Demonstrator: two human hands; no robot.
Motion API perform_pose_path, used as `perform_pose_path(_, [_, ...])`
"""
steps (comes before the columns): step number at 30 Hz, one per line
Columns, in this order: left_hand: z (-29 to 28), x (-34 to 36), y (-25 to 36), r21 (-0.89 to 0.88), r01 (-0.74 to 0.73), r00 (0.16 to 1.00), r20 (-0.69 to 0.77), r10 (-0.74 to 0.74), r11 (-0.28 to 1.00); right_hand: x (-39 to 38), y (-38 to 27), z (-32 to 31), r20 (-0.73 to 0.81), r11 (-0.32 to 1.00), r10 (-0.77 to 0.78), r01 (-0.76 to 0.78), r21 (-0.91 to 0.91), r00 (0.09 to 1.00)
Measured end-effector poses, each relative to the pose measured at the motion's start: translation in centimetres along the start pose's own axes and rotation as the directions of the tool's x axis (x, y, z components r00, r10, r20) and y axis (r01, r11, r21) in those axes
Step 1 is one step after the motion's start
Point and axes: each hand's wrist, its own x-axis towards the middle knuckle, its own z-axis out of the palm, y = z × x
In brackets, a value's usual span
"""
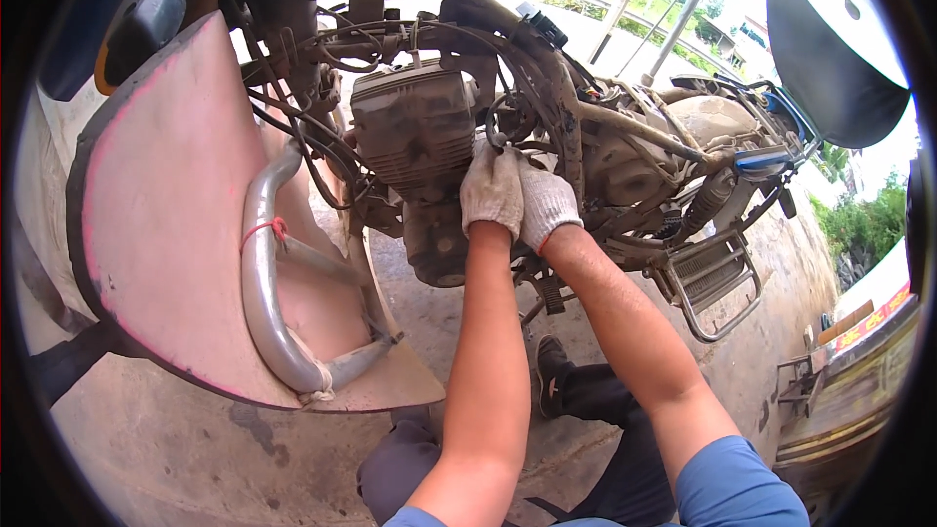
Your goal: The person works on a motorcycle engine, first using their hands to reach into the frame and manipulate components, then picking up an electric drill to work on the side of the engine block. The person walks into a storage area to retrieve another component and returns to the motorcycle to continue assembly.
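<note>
Both my hands wear whitish knitted gloves and work side by side just behind the engine [415, 122] of a stripped, dirty motorcycle. My left hand [491, 190] reaches up beside the finned cylinder, its fingers bent in close to a dark hose [498, 138]. Pressed against it on the right is my right hand [547, 200], with fingers curled inward under the frame tube [566, 127]. What the fingers hold is hidden by the gloves and the dark parts around them. Loose cables [312, 132] hang ahead of the engine.
A large pinkish leg shield [166, 224] with a bent metal crash bar [262, 273] stands at left. A footrest [711, 273] juts out at right, near the shock absorber [710, 200]. A dark mudguard [830, 59] rises at upper right. A worn bench-like object [859, 381] stands lower right.
</note>
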Motion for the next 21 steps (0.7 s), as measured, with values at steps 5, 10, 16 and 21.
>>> perform_pose_path(5, [-1.4,1.5,-1.2,0.302,0.055,0.978,0.174,-0.112,0.952,1.9,-0.6,-0.4,0.109,0.999,-0.025,0.030,-0.044,0.994])
perform_pose_path(10, [-2.1,1.4,-2.8,-0.115,0.124,0.962,0.257,-0.091,0.986,2.6,-0.9,1.9,-0.114,1.000,-0.030,0.031,0.004,0.993])
perform_pose_path(16, [-2.5,-0.7,0.1,-0.520,0.230,0.947,0.315,-0.066,0.823,0.9,-2.1,0.9,-0.144,0.980,0.147,-0.125,0.155,0.979])
perform_pose_path(21, [-1.4,-1.4,0.2,-0.668,0.184,0.963,0.268,0.002,0.721,0.8,-1.5,-0.1,-0.270,0.979,0.066,-0.010,0.203,0.961])
